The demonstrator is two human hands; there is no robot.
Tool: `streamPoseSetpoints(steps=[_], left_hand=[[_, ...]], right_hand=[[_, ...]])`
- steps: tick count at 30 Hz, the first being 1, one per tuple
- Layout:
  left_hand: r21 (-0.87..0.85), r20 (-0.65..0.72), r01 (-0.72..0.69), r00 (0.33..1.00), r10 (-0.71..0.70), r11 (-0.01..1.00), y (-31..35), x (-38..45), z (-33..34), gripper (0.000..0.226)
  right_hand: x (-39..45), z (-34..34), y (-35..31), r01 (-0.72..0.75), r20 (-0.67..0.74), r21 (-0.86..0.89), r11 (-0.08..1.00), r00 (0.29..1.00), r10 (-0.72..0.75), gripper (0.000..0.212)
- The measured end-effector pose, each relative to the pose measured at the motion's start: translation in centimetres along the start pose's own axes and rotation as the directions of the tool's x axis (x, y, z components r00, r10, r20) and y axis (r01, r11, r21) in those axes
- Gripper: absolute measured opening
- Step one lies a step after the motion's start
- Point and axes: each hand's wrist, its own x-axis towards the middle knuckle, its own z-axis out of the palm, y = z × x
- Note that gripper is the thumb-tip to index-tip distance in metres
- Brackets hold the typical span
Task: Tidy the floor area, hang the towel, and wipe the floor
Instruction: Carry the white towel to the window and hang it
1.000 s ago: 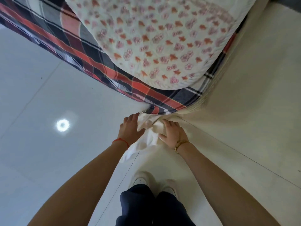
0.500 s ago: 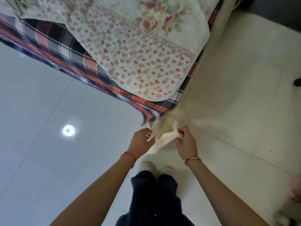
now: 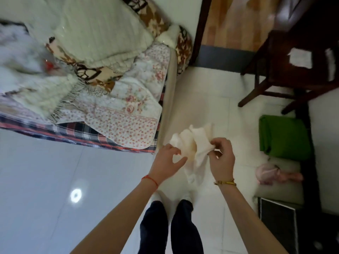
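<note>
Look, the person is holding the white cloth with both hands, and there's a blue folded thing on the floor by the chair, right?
Not quite: the folded thing by the chair is green, not blue, as the head view shows. The rest holds: the left hand and right hand both hold the white cloth.

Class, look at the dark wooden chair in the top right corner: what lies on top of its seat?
On the dark wooden chair, a white, paper-like sheet lies on the seat. Another pale patch shows at the frame's edge; what it is cannot be told. The rest of the seat is cut off.
</note>
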Motion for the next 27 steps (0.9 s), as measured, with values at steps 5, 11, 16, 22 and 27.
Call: streamPoseSetpoints(steps=[5,11,16,22,27], left_hand=[[0.023,-0.011,-0.119,0.993,0.12,0.993,11.3,2.4,-3.7,0.052],[-0.037,0.008,-0.369,0.929,0.369,0.929,24.0,4.9,-5.9,0.054],[-0.009,0.05,-0.503,0.863,0.503,0.864,30.7,6.2,-6.3,0.008],[-0.219,0.195,-0.517,0.808,0.556,0.828,36.1,6.3,-6.4,0.006],[-0.393,0.489,-0.436,0.646,0.586,0.809,39.4,6.8,-6.2,0.033]], right_hand=[[2.8,-7.6,-7.2,0.03,-0.057,0.081,0.996,0.998,-0.026,0.031],[6.1,-15.2,-13.2,0.061,-0.044,0.138,0.989,0.998,-0.055,0.016],[7.7,-20.1,-15.1,0.074,-0.106,0.075,0.994,0.992,-0.066,0.019],[7.2,-23.7,-17.1,0.061,-0.286,0.14,0.988,0.958,-0.019,0.017],[4.6,-25.4,-18.3,-0.007,-0.499,0.167,0.986,0.862,0.09,0.015]])
